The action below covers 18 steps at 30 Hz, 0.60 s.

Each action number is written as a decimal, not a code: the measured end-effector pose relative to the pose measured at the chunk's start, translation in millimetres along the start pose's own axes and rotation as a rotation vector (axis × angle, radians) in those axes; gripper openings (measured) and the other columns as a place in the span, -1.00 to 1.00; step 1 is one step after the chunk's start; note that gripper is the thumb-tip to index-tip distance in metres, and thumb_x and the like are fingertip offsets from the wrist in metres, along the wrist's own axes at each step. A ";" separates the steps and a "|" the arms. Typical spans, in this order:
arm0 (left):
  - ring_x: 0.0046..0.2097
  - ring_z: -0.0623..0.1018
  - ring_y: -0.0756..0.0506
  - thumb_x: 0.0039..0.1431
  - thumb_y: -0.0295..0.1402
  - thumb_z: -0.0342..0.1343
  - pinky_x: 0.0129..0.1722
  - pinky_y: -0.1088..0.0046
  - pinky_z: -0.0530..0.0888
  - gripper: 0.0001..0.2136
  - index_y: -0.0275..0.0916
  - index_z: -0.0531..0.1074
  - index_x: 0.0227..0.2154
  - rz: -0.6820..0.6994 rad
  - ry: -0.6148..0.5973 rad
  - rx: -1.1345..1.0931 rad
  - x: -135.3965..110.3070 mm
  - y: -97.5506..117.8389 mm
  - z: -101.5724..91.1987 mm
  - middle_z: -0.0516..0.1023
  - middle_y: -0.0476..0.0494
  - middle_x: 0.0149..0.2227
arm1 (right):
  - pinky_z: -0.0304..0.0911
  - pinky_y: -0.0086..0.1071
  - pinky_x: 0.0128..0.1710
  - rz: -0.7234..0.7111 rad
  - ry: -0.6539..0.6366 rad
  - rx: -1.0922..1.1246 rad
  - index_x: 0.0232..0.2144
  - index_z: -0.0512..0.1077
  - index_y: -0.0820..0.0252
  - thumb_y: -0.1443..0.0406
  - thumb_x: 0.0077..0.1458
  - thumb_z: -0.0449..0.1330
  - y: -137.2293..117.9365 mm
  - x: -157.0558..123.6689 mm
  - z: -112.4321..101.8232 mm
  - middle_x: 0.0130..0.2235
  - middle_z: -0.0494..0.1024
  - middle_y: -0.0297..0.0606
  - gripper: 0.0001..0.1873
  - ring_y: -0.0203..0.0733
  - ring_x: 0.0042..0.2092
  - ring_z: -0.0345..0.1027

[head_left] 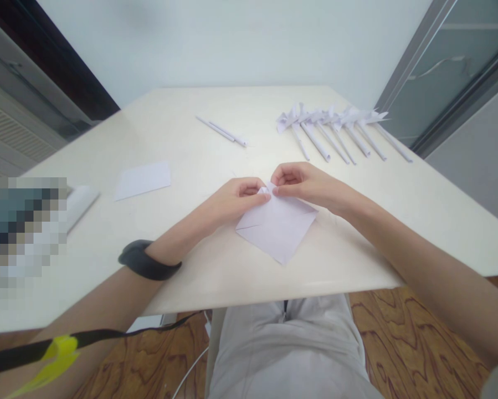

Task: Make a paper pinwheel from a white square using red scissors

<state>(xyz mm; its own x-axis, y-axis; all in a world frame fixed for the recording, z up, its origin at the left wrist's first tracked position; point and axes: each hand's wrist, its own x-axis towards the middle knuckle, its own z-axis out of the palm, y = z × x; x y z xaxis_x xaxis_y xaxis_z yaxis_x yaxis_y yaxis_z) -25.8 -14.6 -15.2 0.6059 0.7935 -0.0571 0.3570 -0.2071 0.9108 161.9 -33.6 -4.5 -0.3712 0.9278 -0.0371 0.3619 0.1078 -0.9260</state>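
Note:
A square sheet of white paper (281, 230) lies on the table close to its front edge, one corner toward me. Slits run into it from the left and right corners. My left hand (242, 197) pinches the paper's far corner between thumb and curled fingers. Right beside it, my right hand (301, 180) grips the same far end, thumb and forefinger together. The fingertips of both hands almost meet there, and they partly hide how the paper is folded. A dark band sits on my left wrist.
Several paper pinwheels (335, 119) with rolled paper sticks lie in a row at the back right. Loose rolled paper sticks (221, 132) rest at the back middle. A flat white paper stack (143, 180) is at left, beyond a pixelated object (20, 227). A black strap (107, 333) crosses lower left.

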 end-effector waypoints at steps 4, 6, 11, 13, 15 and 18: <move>-0.40 0.39 0.00 0.07 -0.26 0.02 -0.48 0.55 0.26 -0.84 -0.26 0.37 -0.42 0.005 -0.012 0.016 0.4 -0.2 0.4 0.41 -0.02 -0.43 | 0.08 -0.45 -0.51 -0.014 -0.008 0.005 -0.43 0.31 0.18 0.38 -0.06 0.14 -0.6 -0.1 -0.1 -0.41 0.41 -0.30 -0.93 -0.30 -0.41 0.26; -0.37 0.41 -0.03 0.08 -0.25 0.00 -0.46 0.53 0.28 -0.81 -0.27 0.39 -0.38 0.007 -0.026 0.033 0.5 -0.9 0.4 0.43 -0.04 -0.40 | 0.08 -0.45 -0.51 -0.017 -0.016 0.008 -0.42 0.31 0.18 0.38 -0.06 0.13 -0.5 -0.3 -0.1 -0.40 0.41 -0.30 -0.92 -0.29 -0.41 0.26; -0.41 0.37 0.01 0.10 -0.26 0.00 -0.48 0.55 0.24 -0.83 -0.26 0.37 -0.44 0.012 -0.019 0.061 0.7 -3.1 -0.7 0.37 0.00 -0.45 | 0.02 -0.48 -0.55 -0.013 -0.064 0.032 -0.41 0.30 0.17 0.40 -0.06 0.12 0.5 -0.3 0.2 -0.41 0.39 -0.33 -0.90 -0.33 -0.44 0.22; -0.43 0.35 0.02 0.09 -0.27 0.00 -0.50 0.55 0.22 -0.83 -0.26 0.35 -0.48 0.019 -0.019 0.058 0.7 -4.2 -1.3 0.34 0.02 -0.48 | 0.00 -0.48 -0.56 -0.015 -0.083 0.039 -0.40 0.30 0.17 0.41 -0.07 0.12 0.2 -0.6 0.2 -0.42 0.38 -0.34 -0.89 -0.35 -0.45 0.20; -0.43 0.35 0.02 0.09 -0.28 0.00 -0.48 0.55 0.22 -0.84 -0.26 0.36 -0.46 0.021 -0.032 0.047 0.5 -5.1 -1.8 0.34 0.02 -0.48 | 0.01 -0.48 -0.55 -0.023 -0.071 0.036 -0.39 0.31 0.18 0.41 -0.06 0.12 -0.7 -1.0 0.1 -0.41 0.39 -0.33 -0.89 -0.35 -0.45 0.20; -0.42 0.36 0.02 0.10 -0.28 -0.01 -0.46 0.53 0.23 -0.84 -0.26 0.37 -0.43 0.019 -0.052 0.037 -0.4 -5.0 -2.0 0.35 0.01 -0.46 | 0.04 -0.47 -0.52 -0.032 -0.043 0.035 -0.40 0.33 0.20 0.40 -0.04 0.12 -2.2 -1.4 -0.1 -0.41 0.40 -0.32 -0.92 -0.35 -0.44 0.21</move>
<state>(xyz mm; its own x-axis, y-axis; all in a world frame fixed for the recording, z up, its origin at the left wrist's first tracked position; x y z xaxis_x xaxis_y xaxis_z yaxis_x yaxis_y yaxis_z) -29.2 -12.7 -18.9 0.6485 0.7586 -0.0621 0.3704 -0.2432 0.8964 161.7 -35.1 -2.3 -0.4187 0.9078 -0.0229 0.3198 0.1238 -0.9394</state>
